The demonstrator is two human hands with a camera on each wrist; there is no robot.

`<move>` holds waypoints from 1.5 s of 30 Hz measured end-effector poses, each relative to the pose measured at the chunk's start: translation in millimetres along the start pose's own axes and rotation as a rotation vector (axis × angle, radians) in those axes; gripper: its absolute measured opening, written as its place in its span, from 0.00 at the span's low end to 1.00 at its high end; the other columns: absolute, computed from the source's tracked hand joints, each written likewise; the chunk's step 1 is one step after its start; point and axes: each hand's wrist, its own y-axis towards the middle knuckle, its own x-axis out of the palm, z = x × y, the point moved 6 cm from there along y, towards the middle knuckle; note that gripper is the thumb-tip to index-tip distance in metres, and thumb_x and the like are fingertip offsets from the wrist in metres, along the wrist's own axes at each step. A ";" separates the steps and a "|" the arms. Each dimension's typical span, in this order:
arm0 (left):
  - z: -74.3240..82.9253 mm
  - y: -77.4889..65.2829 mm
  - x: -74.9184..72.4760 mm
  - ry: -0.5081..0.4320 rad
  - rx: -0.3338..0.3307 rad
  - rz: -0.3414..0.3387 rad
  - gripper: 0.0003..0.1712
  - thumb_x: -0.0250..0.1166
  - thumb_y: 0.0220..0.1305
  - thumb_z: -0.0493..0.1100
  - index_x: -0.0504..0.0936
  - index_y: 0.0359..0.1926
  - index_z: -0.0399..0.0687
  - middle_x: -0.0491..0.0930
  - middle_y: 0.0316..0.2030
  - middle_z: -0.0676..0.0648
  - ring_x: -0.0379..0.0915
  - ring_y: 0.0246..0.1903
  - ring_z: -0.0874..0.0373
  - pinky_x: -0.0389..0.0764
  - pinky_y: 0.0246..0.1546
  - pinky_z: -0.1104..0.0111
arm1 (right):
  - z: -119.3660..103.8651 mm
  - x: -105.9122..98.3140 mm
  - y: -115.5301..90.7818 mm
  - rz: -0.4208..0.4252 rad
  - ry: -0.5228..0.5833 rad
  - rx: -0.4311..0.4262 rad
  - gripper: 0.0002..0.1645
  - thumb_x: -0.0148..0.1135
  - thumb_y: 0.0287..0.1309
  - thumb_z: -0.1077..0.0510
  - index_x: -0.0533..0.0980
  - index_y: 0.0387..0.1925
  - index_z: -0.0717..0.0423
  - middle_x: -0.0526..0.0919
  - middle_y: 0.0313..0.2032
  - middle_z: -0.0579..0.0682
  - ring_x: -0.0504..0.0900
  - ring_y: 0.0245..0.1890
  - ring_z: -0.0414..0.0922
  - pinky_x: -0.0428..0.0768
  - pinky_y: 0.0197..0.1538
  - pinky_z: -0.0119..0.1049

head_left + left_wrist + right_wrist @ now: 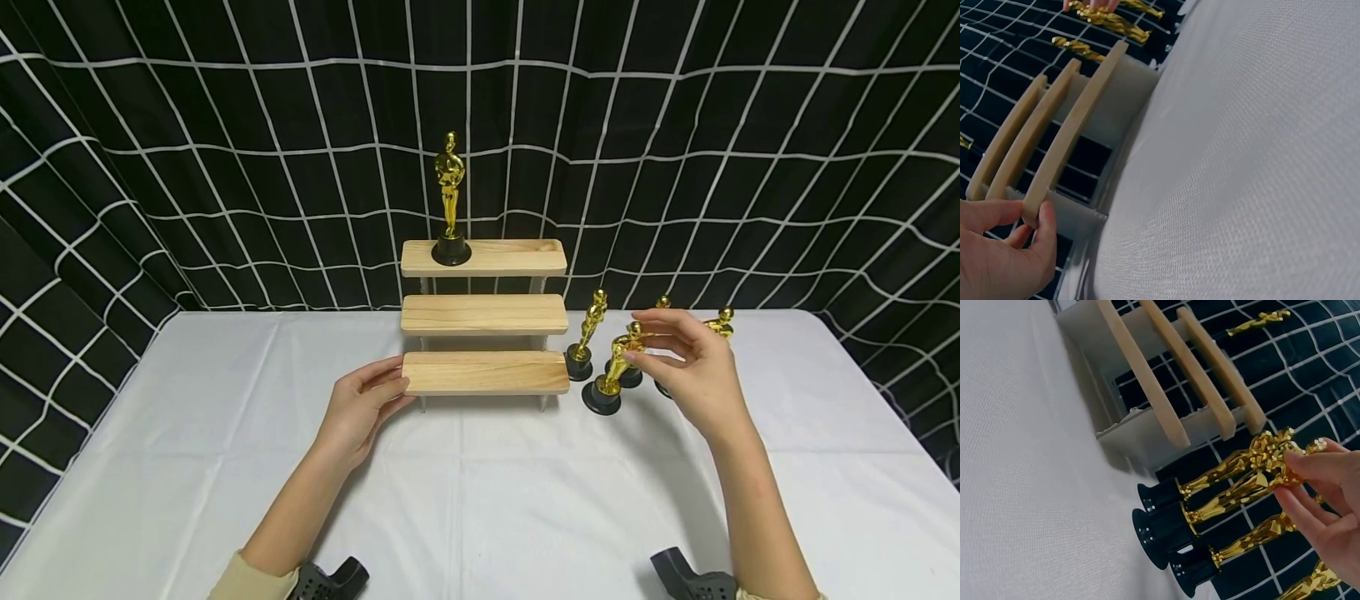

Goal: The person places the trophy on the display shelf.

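Observation:
A three-tier wooden display stand stands at the middle of the table. My left hand pinches the left end of its lowest board between thumb and fingers, as the left wrist view also shows. To the right of the stand, my right hand pinches the upper body of a gold trophy statuette with a round black base, which leans slightly. In the right wrist view, thumb and fingertips meet around the chest of that statuette. Another statuette stands upright on the left part of the top board.
Several more gold statuettes stand close around the right hand; one is right beside the stand, and another is partly hidden behind the hand. A white cloth covers the table. Behind hangs a black curtain with a white grid.

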 end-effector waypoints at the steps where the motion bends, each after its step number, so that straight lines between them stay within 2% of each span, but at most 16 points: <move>1: -0.2 0.4 -0.5 0.000 -0.001 0.002 0.26 0.58 0.74 0.24 0.69 0.70 0.22 0.74 0.60 0.29 0.82 0.46 0.60 0.89 0.53 0.73 | 0.0 0.2 0.3 -0.001 0.000 -0.001 0.29 0.73 0.54 0.79 0.78 0.58 0.71 0.83 0.47 0.31 0.84 0.46 0.30 0.86 0.49 0.20; 6: -0.3 2.3 -1.2 0.004 -0.008 0.011 0.26 0.58 0.74 0.24 0.70 0.70 0.23 0.74 0.61 0.30 0.82 0.47 0.60 0.88 0.52 0.74 | 0.0 0.1 2.0 0.005 -0.005 0.003 0.27 0.73 0.53 0.79 0.78 0.56 0.74 0.83 0.45 0.31 0.84 0.44 0.30 0.87 0.49 0.20; 12: -0.4 2.8 -1.0 -0.001 -0.005 0.013 0.26 0.58 0.73 0.24 0.70 0.70 0.22 0.74 0.61 0.29 0.82 0.47 0.59 0.89 0.52 0.73 | -3.4 -2.3 4.3 0.028 -0.017 -0.017 0.27 0.74 0.53 0.79 0.80 0.55 0.71 0.84 0.45 0.32 0.85 0.44 0.30 0.87 0.48 0.20; 27: -2.9 3.1 -2.9 0.008 -0.013 0.022 0.25 0.58 0.73 0.24 0.71 0.69 0.22 0.74 0.61 0.29 0.82 0.47 0.59 0.89 0.51 0.73 | -23.1 -0.1 -0.2 0.047 -0.074 -0.002 0.30 0.74 0.54 0.78 0.79 0.59 0.68 0.81 0.47 0.29 0.84 0.44 0.28 0.86 0.48 0.18; 36: -3.5 3.7 -2.4 0.002 -0.018 0.022 0.26 0.58 0.73 0.24 0.71 0.69 0.23 0.75 0.62 0.30 0.82 0.47 0.59 0.89 0.52 0.73 | -40.3 -8.1 0.9 0.074 -0.101 -0.032 0.30 0.74 0.54 0.78 0.79 0.60 0.68 0.82 0.49 0.28 0.84 0.45 0.28 0.85 0.48 0.17; 45: -2.1 5.4 -2.5 0.009 -0.020 0.028 0.26 0.58 0.72 0.24 0.72 0.69 0.24 0.75 0.62 0.30 0.82 0.46 0.61 0.89 0.51 0.74 | -57.6 -4.2 9.0 0.064 -0.103 -0.054 0.31 0.75 0.53 0.78 0.79 0.60 0.67 0.82 0.49 0.31 0.84 0.45 0.29 0.85 0.48 0.17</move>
